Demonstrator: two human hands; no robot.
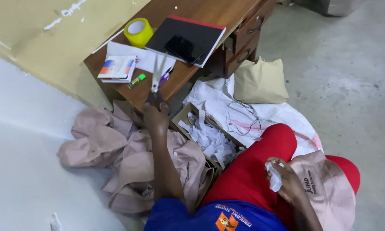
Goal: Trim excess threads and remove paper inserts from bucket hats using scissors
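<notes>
My left hand (155,117) is stretched forward, shut on a pair of scissors (157,76) whose blades point up over the edge of the wooden desk (226,10). My right hand (284,177) rests by my red-trousered knee and grips a small white scrap of paper (274,179). Under that hand lies a beige cap (327,188) with dark print. A cardboard box (188,113) of white paper scraps (211,139) stands on the floor between my arms.
A pile of beige caps (115,149) lies at the left. The desk carries a yellow tape roll (137,31), a black notebook (201,32) with a phone (184,48) on it, papers, a booklet and a green lighter. A white sack (243,115) and cushion lie beyond.
</notes>
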